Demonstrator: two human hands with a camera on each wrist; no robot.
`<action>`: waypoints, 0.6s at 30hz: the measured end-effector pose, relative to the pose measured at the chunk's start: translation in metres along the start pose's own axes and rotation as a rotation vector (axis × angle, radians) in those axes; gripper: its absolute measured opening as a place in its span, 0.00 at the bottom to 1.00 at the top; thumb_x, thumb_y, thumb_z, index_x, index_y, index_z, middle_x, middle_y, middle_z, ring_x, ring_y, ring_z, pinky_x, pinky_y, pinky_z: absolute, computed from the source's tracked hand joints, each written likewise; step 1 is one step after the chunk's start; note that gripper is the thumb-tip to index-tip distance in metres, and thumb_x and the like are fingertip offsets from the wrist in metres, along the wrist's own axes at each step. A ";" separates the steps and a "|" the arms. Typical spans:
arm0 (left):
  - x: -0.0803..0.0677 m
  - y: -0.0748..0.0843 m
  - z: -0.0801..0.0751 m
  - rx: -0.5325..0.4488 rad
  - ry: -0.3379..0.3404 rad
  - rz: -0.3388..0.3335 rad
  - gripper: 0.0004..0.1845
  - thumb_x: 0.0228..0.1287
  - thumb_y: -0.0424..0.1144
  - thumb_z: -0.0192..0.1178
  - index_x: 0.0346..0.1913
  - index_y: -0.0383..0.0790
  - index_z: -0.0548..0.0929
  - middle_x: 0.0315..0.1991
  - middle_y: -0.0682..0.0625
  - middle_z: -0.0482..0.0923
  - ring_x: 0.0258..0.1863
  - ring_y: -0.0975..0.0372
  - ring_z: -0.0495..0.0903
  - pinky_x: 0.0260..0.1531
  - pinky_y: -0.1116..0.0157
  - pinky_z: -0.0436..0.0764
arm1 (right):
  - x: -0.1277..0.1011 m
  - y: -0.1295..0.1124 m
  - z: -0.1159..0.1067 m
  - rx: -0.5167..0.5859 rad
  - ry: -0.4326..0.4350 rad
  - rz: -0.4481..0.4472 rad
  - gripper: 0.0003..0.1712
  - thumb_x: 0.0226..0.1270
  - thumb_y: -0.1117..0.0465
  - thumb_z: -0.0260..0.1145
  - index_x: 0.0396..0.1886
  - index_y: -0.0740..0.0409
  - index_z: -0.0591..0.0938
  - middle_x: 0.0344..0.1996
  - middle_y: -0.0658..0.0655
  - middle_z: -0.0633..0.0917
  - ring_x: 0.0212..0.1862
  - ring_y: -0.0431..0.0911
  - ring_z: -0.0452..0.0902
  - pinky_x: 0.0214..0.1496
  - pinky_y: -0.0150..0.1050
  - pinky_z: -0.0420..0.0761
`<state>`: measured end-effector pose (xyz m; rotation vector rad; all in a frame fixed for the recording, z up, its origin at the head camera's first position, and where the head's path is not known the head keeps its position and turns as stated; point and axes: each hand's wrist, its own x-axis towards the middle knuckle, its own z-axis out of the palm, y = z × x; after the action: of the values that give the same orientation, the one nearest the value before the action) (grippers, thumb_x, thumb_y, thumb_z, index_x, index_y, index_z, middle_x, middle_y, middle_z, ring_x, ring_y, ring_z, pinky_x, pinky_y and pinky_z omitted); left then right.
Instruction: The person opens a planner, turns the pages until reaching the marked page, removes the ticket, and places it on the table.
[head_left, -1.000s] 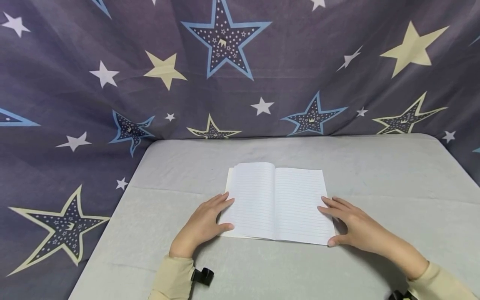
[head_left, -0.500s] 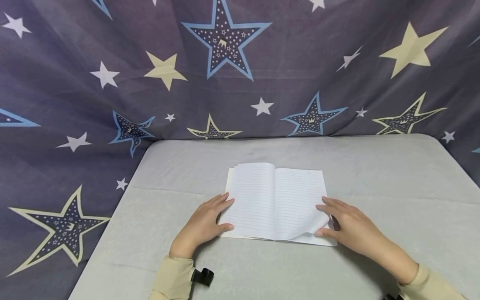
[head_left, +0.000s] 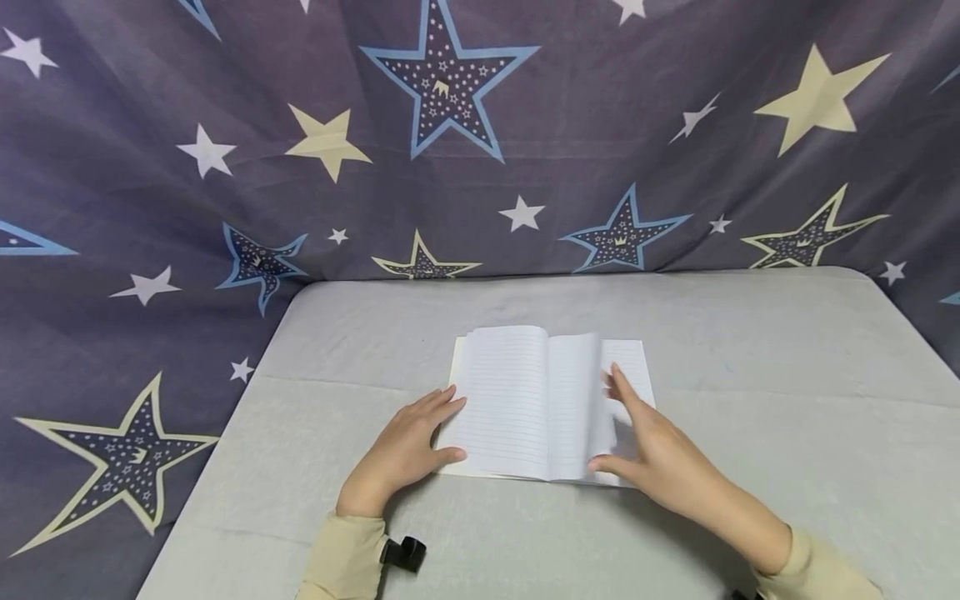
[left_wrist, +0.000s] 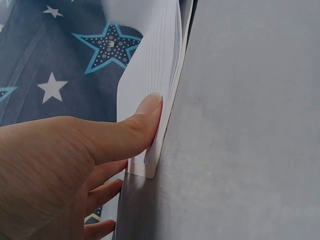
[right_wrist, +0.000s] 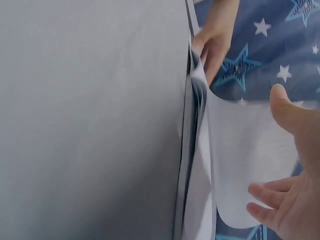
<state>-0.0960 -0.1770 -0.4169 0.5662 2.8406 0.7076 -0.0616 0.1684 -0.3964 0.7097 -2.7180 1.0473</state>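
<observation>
An open lined notebook (head_left: 501,404) lies on the grey-covered table. The left hand (head_left: 405,446) rests at its left edge, with the thumb (left_wrist: 142,117) lying on the left-hand pages near the lower corner. A loose page (head_left: 576,400) on the right half stands raised and curves toward the spine, slightly blurred. Just to its right is the right hand (head_left: 660,450), its index finger and thumb extended and spread apart. In the right wrist view, the lifted page (right_wrist: 252,150) shows behind the spread fingers, which are not curled round it.
A grey cloth (head_left: 300,467) covers the table beneath the notebook. Behind and to the left hangs a dark curtain (head_left: 247,67) printed with stars. Black straps (head_left: 405,553) are on the wrists, over beige sleeves.
The right hand has moved left across the notebook, first lifting the lower right corner of a page, and the page now stands up toward the spine. The left hand has stayed in place.
</observation>
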 end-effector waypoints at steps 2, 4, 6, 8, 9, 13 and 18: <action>0.000 0.001 -0.001 -0.004 -0.002 0.000 0.38 0.59 0.46 0.71 0.71 0.39 0.71 0.74 0.45 0.61 0.74 0.48 0.57 0.71 0.44 0.57 | 0.003 -0.006 0.006 0.003 -0.019 -0.036 0.69 0.47 0.52 0.81 0.80 0.61 0.47 0.70 0.63 0.69 0.67 0.57 0.69 0.65 0.57 0.68; -0.001 0.001 -0.001 -0.007 -0.004 0.002 0.38 0.59 0.46 0.71 0.71 0.39 0.71 0.74 0.44 0.61 0.74 0.47 0.57 0.71 0.44 0.57 | 0.005 -0.012 0.012 -0.009 -0.050 -0.059 0.66 0.49 0.49 0.80 0.80 0.60 0.49 0.71 0.60 0.68 0.68 0.55 0.68 0.67 0.56 0.68; -0.001 0.001 -0.002 -0.007 -0.008 0.004 0.38 0.59 0.46 0.71 0.71 0.38 0.70 0.74 0.44 0.61 0.74 0.47 0.57 0.71 0.44 0.57 | 0.006 -0.017 0.018 -0.027 -0.091 -0.078 0.62 0.52 0.45 0.78 0.79 0.60 0.53 0.72 0.60 0.68 0.68 0.55 0.68 0.67 0.55 0.69; -0.001 0.000 -0.003 -0.005 -0.012 0.008 0.38 0.59 0.46 0.71 0.71 0.38 0.70 0.74 0.44 0.61 0.74 0.47 0.57 0.71 0.44 0.57 | 0.006 -0.021 0.022 -0.044 -0.143 -0.092 0.59 0.55 0.43 0.75 0.78 0.59 0.56 0.73 0.59 0.66 0.69 0.55 0.66 0.68 0.54 0.68; -0.001 0.000 -0.004 -0.005 -0.013 0.009 0.38 0.59 0.46 0.71 0.71 0.38 0.70 0.74 0.44 0.61 0.74 0.47 0.57 0.71 0.44 0.57 | 0.007 -0.023 0.025 -0.053 -0.171 -0.105 0.57 0.56 0.42 0.74 0.78 0.59 0.57 0.73 0.59 0.66 0.70 0.55 0.66 0.68 0.54 0.68; -0.002 -0.005 -0.007 0.001 -0.014 -0.005 0.39 0.59 0.46 0.71 0.71 0.38 0.70 0.74 0.43 0.62 0.73 0.46 0.58 0.70 0.44 0.58 | 0.006 -0.029 0.031 -0.074 -0.279 -0.138 0.51 0.60 0.41 0.71 0.76 0.59 0.62 0.75 0.59 0.63 0.70 0.55 0.65 0.68 0.54 0.69; -0.003 -0.012 -0.014 0.017 -0.014 -0.067 0.37 0.61 0.43 0.70 0.72 0.38 0.69 0.74 0.42 0.61 0.73 0.46 0.57 0.70 0.43 0.58 | 0.001 -0.033 0.035 -0.105 -0.380 -0.180 0.47 0.62 0.38 0.68 0.72 0.61 0.68 0.74 0.63 0.62 0.71 0.56 0.64 0.68 0.55 0.69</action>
<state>-0.0998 -0.1935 -0.4103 0.4741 2.8403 0.6666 -0.0455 0.1236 -0.4033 1.2171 -2.9146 0.7897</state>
